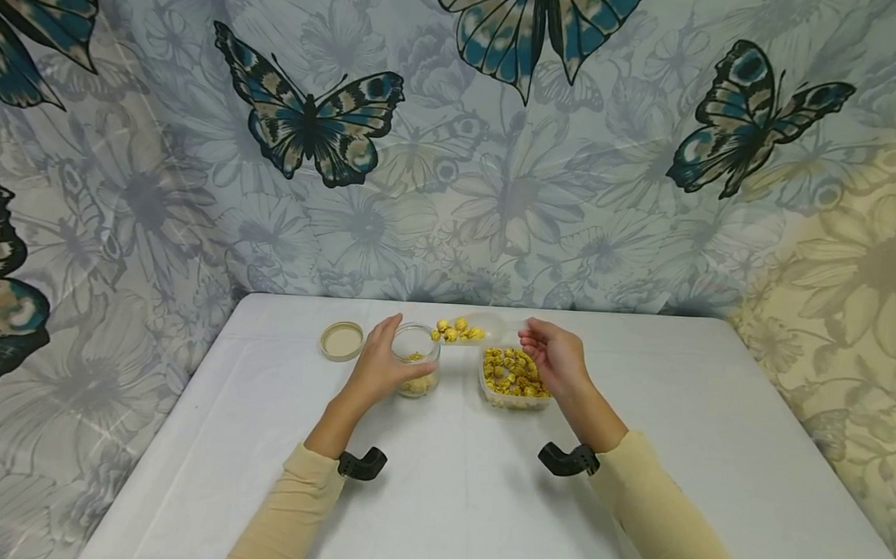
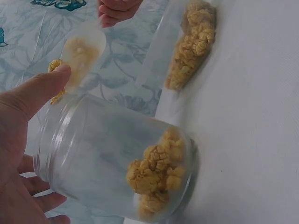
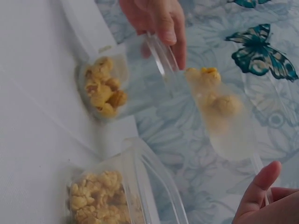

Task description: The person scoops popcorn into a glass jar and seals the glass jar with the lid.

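Observation:
My left hand [image 1: 380, 360] holds the clear glass jar [image 2: 100, 140] around its neck, thumb on one side and fingers on the other. Several pieces of yellow popcorn [image 2: 152, 170] lie at the bottom of the jar. My right hand [image 1: 557, 355] grips the thin handle of a translucent plastic scoop [image 3: 231, 135]. Popcorn pieces [image 1: 457, 330] ride in the scoop, whose front end is right at the jar's mouth. Below the right hand stands a clear plastic container [image 3: 154, 182] holding more popcorn [image 1: 515, 372].
A round gold-rimmed lid [image 1: 342, 342] lies left of the jar on the white-covered table [image 1: 454, 480]. Behind the table hangs a cloth [image 1: 511, 207] printed with butterflies and flowers. Each wrist wears a black camera mount [image 1: 568, 460].

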Demonstrator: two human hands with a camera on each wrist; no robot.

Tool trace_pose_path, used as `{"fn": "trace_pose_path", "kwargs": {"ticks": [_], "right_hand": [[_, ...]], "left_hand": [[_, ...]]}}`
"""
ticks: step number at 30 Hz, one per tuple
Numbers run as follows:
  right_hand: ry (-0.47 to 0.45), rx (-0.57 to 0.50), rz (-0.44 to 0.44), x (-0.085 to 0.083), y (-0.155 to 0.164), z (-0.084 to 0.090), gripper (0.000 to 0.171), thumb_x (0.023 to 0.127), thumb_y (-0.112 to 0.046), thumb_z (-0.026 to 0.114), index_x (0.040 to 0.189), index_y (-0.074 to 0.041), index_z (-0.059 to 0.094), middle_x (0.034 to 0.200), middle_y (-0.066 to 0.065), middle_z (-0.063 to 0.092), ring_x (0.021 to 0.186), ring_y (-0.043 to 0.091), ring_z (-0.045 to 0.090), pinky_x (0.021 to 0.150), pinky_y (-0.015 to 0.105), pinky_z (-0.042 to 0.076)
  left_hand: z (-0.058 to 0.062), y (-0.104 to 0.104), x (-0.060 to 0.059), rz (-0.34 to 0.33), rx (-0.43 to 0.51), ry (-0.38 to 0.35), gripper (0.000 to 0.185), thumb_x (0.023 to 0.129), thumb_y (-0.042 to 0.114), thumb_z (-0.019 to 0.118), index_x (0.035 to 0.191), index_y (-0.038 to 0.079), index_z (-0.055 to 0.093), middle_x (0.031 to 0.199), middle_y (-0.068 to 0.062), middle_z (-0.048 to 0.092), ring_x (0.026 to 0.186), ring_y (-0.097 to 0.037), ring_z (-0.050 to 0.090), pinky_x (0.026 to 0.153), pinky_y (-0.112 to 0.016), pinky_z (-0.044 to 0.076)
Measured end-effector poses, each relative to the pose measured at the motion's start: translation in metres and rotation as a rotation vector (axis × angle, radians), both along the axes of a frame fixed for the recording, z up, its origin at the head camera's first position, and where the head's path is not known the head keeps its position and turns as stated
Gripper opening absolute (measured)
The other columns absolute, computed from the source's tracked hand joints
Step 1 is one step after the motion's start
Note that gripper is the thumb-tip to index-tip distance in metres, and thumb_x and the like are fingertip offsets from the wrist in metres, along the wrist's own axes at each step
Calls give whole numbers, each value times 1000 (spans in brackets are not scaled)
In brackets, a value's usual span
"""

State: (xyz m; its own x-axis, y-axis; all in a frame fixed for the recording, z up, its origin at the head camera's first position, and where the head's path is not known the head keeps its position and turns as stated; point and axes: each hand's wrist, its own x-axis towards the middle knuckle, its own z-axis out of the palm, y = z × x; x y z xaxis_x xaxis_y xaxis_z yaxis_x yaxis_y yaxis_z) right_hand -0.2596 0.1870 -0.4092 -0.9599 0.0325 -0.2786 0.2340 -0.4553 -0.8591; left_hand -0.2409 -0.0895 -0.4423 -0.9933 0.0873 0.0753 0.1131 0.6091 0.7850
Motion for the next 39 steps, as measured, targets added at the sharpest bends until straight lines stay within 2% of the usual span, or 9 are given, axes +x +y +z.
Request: {"fn": "trace_pose_path", "kwargs": {"ticks": [7,19,25,30,36,39], "right_hand": [[2,15,5,-1,0,-2,12,101,-9,50,105,1,55,67,0,65,59,7,61,56,14,52],[-6,5,17,-2,-2,-2,20,102,-10,49,115,5,50,69,0,65,61,7,62,58,14,53],[9,2,21,-2,-3,-1,17,101,-10,50,110,4,52,68,0,65,60,7,62,58,14,53],[28,6,19,-2,-4,1,14,101,-11,51,106,2,55,68,0,65,59,7,62,58,14,53],[40,55,16,-2,-8,5,20,101,-12,51,114,3,53,69,-1,65,60,7,61,59,14,53],[44,55,4,-2,-10,8,15,100,-11,53,107,1,56,69,-1,66,60,7,62,58,15,53]], "left_hand": [[-6,-3,1,-2,20,19,104,73,39,84,152,3,28,155,-23,30,143,-42,30,114,-58,32],[-15,-7,-1,27,77,-35,104,72,41,85,151,2,29,151,-24,35,140,-41,36,112,-58,35],[-18,-8,-1,49,88,-61,100,70,43,85,148,4,35,147,-23,41,136,-39,40,111,-57,36],[-20,-9,0,56,103,-53,96,70,41,86,146,5,39,143,-21,45,134,-37,43,111,-55,36],[-23,-8,-1,60,118,-59,96,71,42,85,147,7,38,142,-19,46,133,-36,45,111,-55,37],[-25,-8,-1,57,131,-60,96,71,43,85,147,7,38,142,-18,47,133,-36,45,110,-54,38]]}}
